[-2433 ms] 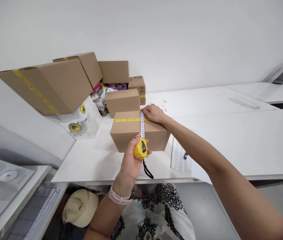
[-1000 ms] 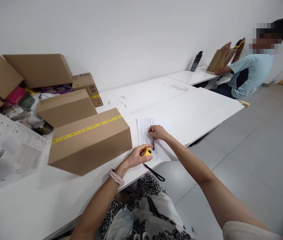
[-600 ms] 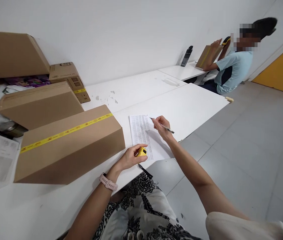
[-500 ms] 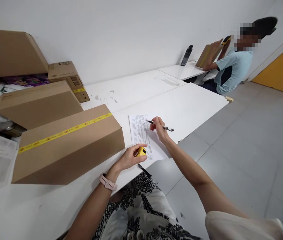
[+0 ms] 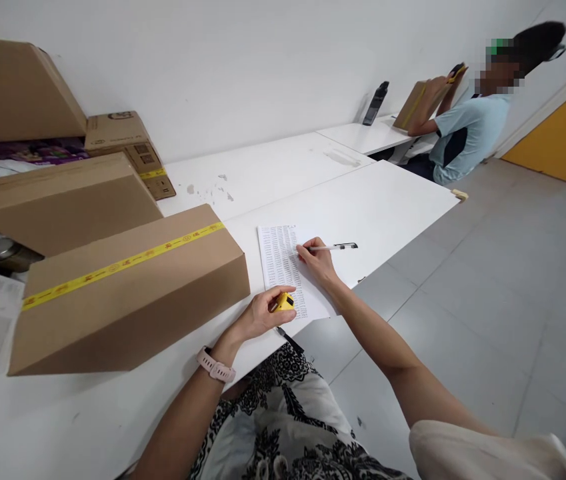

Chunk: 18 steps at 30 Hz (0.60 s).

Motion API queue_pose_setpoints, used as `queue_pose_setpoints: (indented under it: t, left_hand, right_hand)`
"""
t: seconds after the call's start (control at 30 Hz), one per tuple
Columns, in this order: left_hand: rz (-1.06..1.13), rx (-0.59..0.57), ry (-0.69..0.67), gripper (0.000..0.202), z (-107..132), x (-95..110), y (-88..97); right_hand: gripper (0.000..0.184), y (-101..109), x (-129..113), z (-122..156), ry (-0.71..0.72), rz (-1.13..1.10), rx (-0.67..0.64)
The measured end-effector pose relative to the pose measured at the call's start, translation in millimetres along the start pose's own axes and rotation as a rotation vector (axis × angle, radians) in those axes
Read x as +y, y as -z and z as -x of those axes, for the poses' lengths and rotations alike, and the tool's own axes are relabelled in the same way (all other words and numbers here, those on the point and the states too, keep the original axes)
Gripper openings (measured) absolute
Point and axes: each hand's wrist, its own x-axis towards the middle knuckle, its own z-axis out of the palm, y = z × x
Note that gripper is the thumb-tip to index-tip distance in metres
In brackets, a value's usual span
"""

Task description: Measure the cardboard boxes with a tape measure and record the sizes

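Observation:
My left hand (image 5: 263, 313) is closed around a yellow tape measure (image 5: 285, 303), whose black strap (image 5: 290, 340) hangs over the table edge. It rests at the lower part of a printed sheet of paper (image 5: 283, 260) covered in rows of small text. In my right hand (image 5: 319, 262) is a pen (image 5: 335, 247), gripped as for writing, with its back end pointing right. That hand lies on the sheet's upper right part, and my fingers hide the pen's tip. Left of the paper sits a closed cardboard box (image 5: 153, 293) with yellow tape along its top.
More cardboard boxes (image 5: 73, 200) crowd the left side, with a smaller box (image 5: 127, 147) by the wall. A dark bottle (image 5: 376, 103) stands on the far table (image 5: 357, 138). At the far right, a seated person (image 5: 473, 133) holds a yellow-and-black tool against a box.
The pen in my right hand has swung from slanting down-right to nearly level, and that hand has shifted slightly. My left hand keeps the tape measure in place. The camera view has turned slightly.

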Motion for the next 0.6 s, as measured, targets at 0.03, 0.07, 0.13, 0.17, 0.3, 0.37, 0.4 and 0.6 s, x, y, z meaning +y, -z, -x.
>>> queue_pose_setpoints:
  t: [0.03, 0.07, 0.13, 0.17, 0.3, 0.37, 0.4, 0.6]
  left_hand:
    - [-0.002, -0.003, 0.001, 0.057, -0.3, -0.2, 0.1]
    - [-0.005, -0.005, 0.001, 0.058, -0.5, -0.4, 0.2]
    - [-0.013, -0.006, 0.004, 0.059, -0.5, -0.8, 0.4]
    - [-0.015, -0.006, 0.005, 0.059, -0.5, -1.0, 0.5]
    - [-0.010, -0.008, -0.007, 0.058, -0.5, -3.4, 0.6]
    - [-0.005, -0.009, -0.015, 0.058, -0.9, -4.8, 0.4]
    - [-0.002, -0.009, -0.017, 0.058, -1.2, -5.4, 0.3]
    - [0.017, -0.008, -0.023, 0.057, -1.3, -6.2, -0.5]
  right_hand:
    - [0.028, -0.1, 1.1, -0.3, -0.004, 0.001, 0.022]
    - [0.029, 0.0, 2.2, -0.7, 0.007, 0.021, 0.049]
    - [0.030, 0.7, 4.4, -1.2, 0.054, 0.097, 0.096]
    - [0.030, 1.1, 5.3, -1.4, 0.078, 0.133, 0.107]
    - [0.025, 1.3, 7.4, -1.4, 0.102, 0.200, 0.094]
    - [0.026, 0.6, 7.8, -1.5, 0.103, 0.219, 0.094]
    - [0.026, 0.2, 7.9, -1.6, 0.104, 0.226, 0.094]
    - [0.027, -1.2, 8.2, -2.1, 0.097, 0.235, 0.086]
